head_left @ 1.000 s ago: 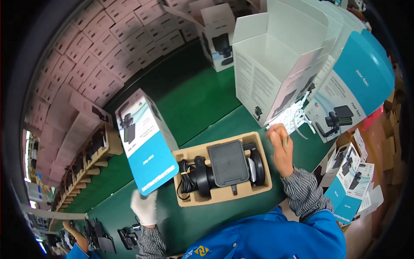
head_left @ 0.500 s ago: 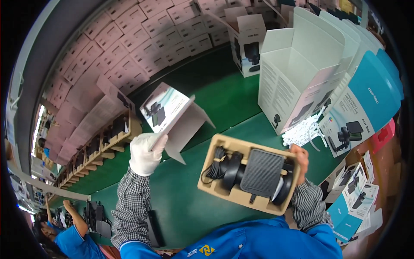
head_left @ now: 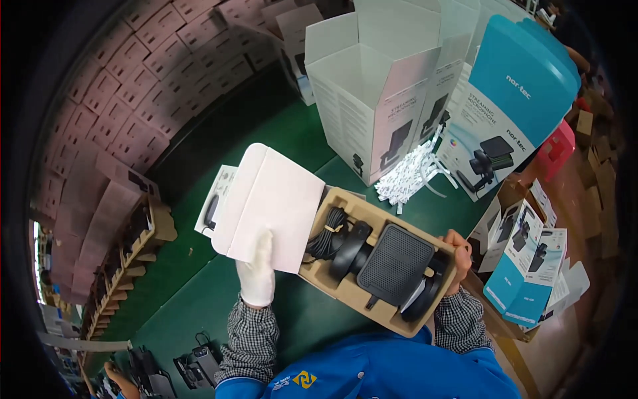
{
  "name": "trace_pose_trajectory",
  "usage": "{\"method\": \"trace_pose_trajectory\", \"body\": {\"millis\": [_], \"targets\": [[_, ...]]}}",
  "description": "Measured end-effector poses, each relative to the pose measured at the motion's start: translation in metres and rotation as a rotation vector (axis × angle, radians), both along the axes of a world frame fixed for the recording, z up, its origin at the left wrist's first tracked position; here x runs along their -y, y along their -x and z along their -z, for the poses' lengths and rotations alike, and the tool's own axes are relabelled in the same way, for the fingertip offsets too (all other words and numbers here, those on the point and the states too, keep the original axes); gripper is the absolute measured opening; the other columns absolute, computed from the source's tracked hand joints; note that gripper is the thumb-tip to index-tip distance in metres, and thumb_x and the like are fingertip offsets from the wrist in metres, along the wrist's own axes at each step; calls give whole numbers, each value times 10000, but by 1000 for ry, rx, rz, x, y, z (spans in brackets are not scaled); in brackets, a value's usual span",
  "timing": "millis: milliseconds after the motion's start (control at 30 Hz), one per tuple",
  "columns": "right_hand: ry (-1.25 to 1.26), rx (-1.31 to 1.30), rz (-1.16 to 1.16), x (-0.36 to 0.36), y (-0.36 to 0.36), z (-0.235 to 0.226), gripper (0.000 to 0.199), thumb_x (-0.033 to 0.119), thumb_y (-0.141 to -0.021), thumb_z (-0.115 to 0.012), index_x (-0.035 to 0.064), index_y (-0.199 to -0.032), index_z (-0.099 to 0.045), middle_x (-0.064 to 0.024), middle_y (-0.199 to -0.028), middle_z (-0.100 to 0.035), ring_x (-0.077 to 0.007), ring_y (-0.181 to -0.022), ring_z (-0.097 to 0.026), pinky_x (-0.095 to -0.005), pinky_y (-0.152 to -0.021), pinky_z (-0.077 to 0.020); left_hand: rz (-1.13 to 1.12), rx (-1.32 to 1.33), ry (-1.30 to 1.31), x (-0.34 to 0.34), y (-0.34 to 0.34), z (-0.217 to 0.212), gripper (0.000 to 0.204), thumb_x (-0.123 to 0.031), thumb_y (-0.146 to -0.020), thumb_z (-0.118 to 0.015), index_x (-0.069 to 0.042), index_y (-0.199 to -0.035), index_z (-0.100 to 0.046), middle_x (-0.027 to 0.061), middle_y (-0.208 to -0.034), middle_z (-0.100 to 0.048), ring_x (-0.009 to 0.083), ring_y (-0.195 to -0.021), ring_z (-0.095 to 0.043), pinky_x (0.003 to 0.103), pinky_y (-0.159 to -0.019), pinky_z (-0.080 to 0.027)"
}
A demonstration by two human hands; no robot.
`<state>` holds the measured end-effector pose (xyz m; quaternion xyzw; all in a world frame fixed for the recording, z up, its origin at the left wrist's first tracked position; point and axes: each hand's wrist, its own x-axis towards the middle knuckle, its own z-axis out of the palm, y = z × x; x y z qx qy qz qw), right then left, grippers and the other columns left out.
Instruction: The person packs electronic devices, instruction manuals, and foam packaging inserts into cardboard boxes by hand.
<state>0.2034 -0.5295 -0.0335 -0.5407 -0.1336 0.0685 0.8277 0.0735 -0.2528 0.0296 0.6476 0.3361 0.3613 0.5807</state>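
Observation:
My left hand [head_left: 258, 276], in a white glove, grips a white printed carton [head_left: 282, 203] by its near side; part of its fingers is hidden. The carton's broad white flap stands toward me. At the carton's open end sits a tan moulded tray [head_left: 345, 296], its left end right against the carton or just inside; the flap hides which. My bare right hand [head_left: 458, 259] clasps the tray's right end. In the tray lie a coiled black cable [head_left: 329, 236], a black round part [head_left: 350, 251], a black microphone with a rectangular mesh front [head_left: 395, 263] and a black disc-shaped base [head_left: 425, 292].
Tall opened white cartons [head_left: 372, 86] and blue-and-white carton sleeves [head_left: 498, 120] stand at the far right, beside a heap of white strips [head_left: 407, 176]. Filled tan trays [head_left: 159, 216] line the left. Stacked boxes [head_left: 139, 86] form a wall behind. Loose black devices [head_left: 199, 366] lie at near left.
The carton has swung round so its open end faces the tray, and the two now meet. My left hand has moved right and nearer. The view has turned to the right.

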Motion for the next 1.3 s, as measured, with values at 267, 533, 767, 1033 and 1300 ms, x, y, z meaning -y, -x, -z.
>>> {"method": "trace_pose_trajectory", "body": {"millis": [267, 533, 767, 1033, 1300], "targets": [[20, -155, -3, -26, 7, 17, 395, 453, -710, -479, 114, -580, -322, 6, -539, -361, -92, -516, -293, -229, -470, -270, 395, -258, -164, 2, 21, 7, 528, -139, -875, -467, 31, -1324, -248, 203, -1322, -357, 295, -1180, -418, 347, -977, -346], [-19, -66, -184, -55, -14, 43, 469, 563, -707, -422, 116, -577, -357, 18, -538, -392, -79, -496, -303, -219, -442, -259, 310, -268, -173, -17, 23, 9, 488, -151, -882, -463, 47, -1294, -292, 204, -1290, -397, 293, -1142, -450, 341, -960, -364], [24, -84, -316, -72, -32, 40, 441, 530, -682, -444, 115, -572, -345, 5, -533, -393, -83, -501, -298, -223, -452, -254, 149, -118, -268, -30, 14, 37, 421, -132, -885, -468, 69, -1241, -365, 203, -1232, -458, 287, -1071, -503, 324, -930, -391], [1, -101, -137, -127, -28, 66, 420, 500, -701, -439, 113, -569, -344, 10, -511, -382, -79, -475, -286, -226, -431, -242, -3, -4, -255, -38, 9, 49, 384, -104, -876, -480, 80, -1207, -413, 201, -1181, -501, 277, -1010, -539, 323, -897, -417], [60, -95, -122, -142, -32, 55, 413, 489, -716, -426, 107, -577, -355, 11, -507, -384, -76, -475, -280, -224, -434, -242, -160, -25, -36, -59, 4, 48, 357, -69, -848, -505, 68, -1174, -455, 190, -1143, -521, 262, -979, -544, 328, -857, -436]]}}
